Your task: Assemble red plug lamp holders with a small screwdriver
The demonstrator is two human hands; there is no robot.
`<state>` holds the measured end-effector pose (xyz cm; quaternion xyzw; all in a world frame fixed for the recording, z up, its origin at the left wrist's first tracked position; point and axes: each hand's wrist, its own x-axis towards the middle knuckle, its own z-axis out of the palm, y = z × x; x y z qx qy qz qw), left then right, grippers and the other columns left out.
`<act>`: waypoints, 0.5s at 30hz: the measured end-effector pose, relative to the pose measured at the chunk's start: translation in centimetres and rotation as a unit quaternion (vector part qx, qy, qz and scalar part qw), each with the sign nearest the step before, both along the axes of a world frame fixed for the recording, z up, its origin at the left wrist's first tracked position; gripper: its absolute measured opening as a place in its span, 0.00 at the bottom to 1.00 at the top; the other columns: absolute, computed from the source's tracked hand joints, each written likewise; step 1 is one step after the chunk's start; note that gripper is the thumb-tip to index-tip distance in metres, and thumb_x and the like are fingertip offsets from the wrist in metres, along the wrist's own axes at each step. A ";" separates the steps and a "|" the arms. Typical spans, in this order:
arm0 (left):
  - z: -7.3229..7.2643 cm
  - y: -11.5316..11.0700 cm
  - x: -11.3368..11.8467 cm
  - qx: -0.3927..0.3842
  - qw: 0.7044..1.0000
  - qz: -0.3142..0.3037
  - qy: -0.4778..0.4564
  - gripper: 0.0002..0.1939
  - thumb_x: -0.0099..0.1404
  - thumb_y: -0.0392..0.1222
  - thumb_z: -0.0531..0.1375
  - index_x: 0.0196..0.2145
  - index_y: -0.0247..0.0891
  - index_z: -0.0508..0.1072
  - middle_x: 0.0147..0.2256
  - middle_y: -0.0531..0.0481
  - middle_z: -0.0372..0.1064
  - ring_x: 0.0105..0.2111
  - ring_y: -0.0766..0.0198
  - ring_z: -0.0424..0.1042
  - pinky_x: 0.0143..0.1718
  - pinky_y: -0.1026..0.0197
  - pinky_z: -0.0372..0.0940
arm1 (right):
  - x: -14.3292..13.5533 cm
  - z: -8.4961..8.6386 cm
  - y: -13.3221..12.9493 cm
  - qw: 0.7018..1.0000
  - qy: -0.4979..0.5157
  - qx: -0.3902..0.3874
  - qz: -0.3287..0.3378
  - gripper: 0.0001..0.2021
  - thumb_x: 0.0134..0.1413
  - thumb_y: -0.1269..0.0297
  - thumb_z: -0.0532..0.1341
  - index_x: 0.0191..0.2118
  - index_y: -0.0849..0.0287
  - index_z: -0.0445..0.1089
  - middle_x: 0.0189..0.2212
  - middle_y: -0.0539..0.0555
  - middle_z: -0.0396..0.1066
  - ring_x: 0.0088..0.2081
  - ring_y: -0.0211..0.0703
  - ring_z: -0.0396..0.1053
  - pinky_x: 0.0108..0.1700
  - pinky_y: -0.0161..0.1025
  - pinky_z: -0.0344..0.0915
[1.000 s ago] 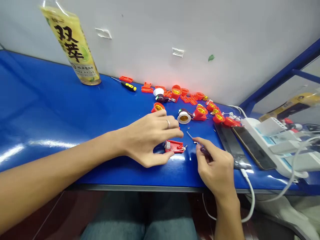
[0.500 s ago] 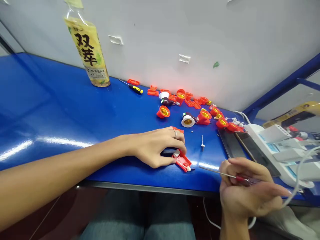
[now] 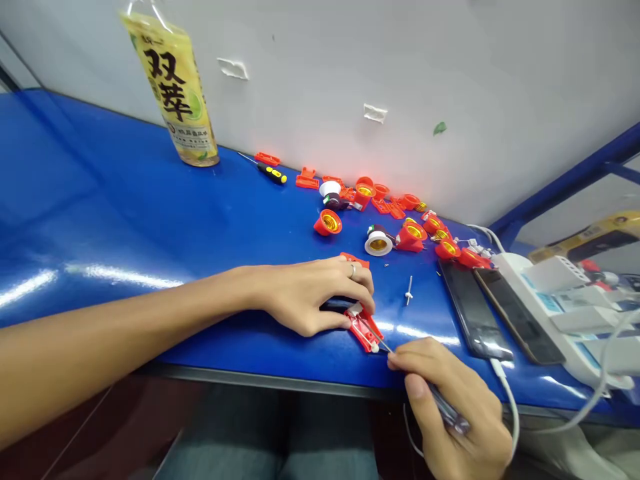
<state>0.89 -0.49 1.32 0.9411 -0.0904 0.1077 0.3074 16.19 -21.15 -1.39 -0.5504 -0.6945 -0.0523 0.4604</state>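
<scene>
Near the middle of the frame, the left hand (image 3: pixel 313 293) pinches a small open red housing (image 3: pixel 367 331) between thumb and fingers, holding it at a slant against the blue desk (image 3: pixel 125 220). The right hand (image 3: pixel 457 400), at the lower right, is closed around a clear-handled screwdriver (image 3: pixel 453 417); its thin shaft points up and left into the housing, though whether the tip touches anything inside cannot be made out. A red piece (image 3: pixel 357 260) lies just beyond the left hand's knuckles, and a small white part with a metal pin (image 3: pixel 409 292) lies right of centre. Behind, a red lamp socket (image 3: pixel 328 222) and a white-rimmed socket (image 3: pixel 379 243) sit in front of more red parts along the wall. A yellow-labelled bottle (image 3: pixel 175 87) stands at the upper left, near a black-and-yellow screwdriver (image 3: pixel 271 173). Two phones (image 3: pixel 473 310) lie at the right, beside a white power strip (image 3: pixel 511 265).
</scene>
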 end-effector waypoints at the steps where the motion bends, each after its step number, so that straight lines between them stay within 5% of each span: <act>1: 0.0 0.0 0.0 0.000 1.000 -0.002 0.002 0.12 0.66 0.30 0.61 0.48 0.37 0.75 0.47 0.44 0.72 0.48 0.56 0.70 0.54 0.57 0.63 | -0.1 -0.1 -0.1 1.000 0.006 -0.002 0.004 0.09 0.60 0.78 0.58 0.41 0.61 0.73 0.34 0.53 0.76 0.39 0.40 0.75 0.41 0.38 0.71; 8: 0.3 0.2 0.1 0.013 1.000 0.004 -0.001 0.13 0.67 0.28 0.59 0.47 0.38 0.76 0.48 0.45 0.73 0.48 0.58 0.71 0.55 0.57 0.62 | 0.1 -0.6 -0.9 0.995 -0.073 -0.069 -0.021 0.12 0.63 0.73 0.60 0.49 0.57 0.74 0.41 0.55 0.75 0.44 0.44 0.72 0.44 0.42 0.71; 13: 0.4 0.2 0.1 0.011 1.000 0.002 -0.002 0.14 0.66 0.27 0.60 0.46 0.40 0.76 0.47 0.46 0.74 0.48 0.57 0.71 0.54 0.56 0.63 | 0.3 -1.6 -1.8 0.985 -0.109 -0.053 -0.127 0.10 0.67 0.64 0.60 0.50 0.57 0.72 0.39 0.53 0.76 0.42 0.43 0.74 0.46 0.41 0.67; 15: 0.4 0.2 0.1 0.012 1.000 0.004 -0.003 0.14 0.66 0.27 0.60 0.46 0.40 0.77 0.47 0.46 0.74 0.47 0.58 0.72 0.53 0.57 0.63 | 0.3 -1.7 -1.8 0.984 -0.122 -0.057 -0.118 0.07 0.67 0.64 0.60 0.47 0.57 0.71 0.36 0.52 0.75 0.39 0.42 0.73 0.44 0.40 0.66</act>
